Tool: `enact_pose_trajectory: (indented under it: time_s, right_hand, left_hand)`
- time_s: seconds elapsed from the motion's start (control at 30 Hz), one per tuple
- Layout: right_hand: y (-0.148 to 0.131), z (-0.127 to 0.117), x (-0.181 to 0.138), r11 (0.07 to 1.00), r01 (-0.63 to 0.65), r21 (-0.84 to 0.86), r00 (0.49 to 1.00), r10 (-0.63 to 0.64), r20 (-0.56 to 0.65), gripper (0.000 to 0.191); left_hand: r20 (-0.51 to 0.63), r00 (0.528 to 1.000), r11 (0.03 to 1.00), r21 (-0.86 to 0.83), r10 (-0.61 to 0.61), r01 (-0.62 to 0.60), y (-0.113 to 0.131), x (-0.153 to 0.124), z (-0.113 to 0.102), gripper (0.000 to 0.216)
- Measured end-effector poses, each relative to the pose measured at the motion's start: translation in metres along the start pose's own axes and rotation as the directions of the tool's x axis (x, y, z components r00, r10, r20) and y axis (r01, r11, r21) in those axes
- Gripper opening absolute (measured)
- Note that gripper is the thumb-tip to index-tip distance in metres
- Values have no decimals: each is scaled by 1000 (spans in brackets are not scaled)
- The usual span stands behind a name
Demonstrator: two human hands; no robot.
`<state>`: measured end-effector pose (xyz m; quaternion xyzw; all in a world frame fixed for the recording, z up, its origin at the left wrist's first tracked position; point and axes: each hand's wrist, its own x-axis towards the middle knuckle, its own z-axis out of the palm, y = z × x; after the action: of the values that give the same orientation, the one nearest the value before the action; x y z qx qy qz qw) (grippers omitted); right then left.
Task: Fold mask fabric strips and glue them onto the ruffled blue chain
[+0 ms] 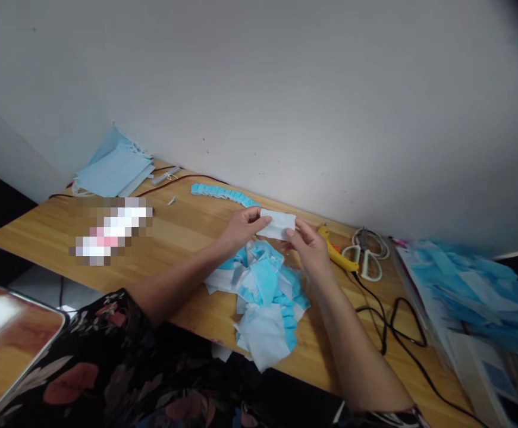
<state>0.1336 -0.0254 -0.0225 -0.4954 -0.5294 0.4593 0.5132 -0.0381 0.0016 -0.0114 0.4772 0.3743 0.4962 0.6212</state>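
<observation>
Between my two hands a small white rectangle of mask fabric (277,224) is stretched out above the table. My left hand (246,224) pinches its left end, with the thumb on top. At the other end my right hand (307,239) grips it between thumb and fingers. Below lies a loose heap of blue and white fabric pieces (265,279), some of it pleated and hanging over the table's front edge. Just behind my left hand runs a pleated blue strip (223,192), its right end hidden by the hand.
A yellow glue gun (339,255) with a black cord and white-handled scissors (366,261) lie to the right. Farther right, blue fabric pieces (477,285) fill a container. Folded blue masks (113,169) lie back left, near a blurred-out object (111,232). A wall closes the back.
</observation>
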Motion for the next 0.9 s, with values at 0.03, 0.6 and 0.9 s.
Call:
enact_pose_trajectory:
  time_s: [0.03,0.6,0.9]
  right_hand:
    - [1,1,0,1000,-9,-2,1000,9,1,51]
    - [0,-11,3,996,89,6,994,-88,-62,55]
    - [7,-9,1,980,91,-177,989,-110,-99,29]
  left_hand:
    - [-6,1000,1000,-6,-2,2,0,0,1,15]
    - [141,990,997,79,-2,-10,0,-3,-1,21]
    - [233,972,989,143,-9,-25,-7,-2,-1,29]
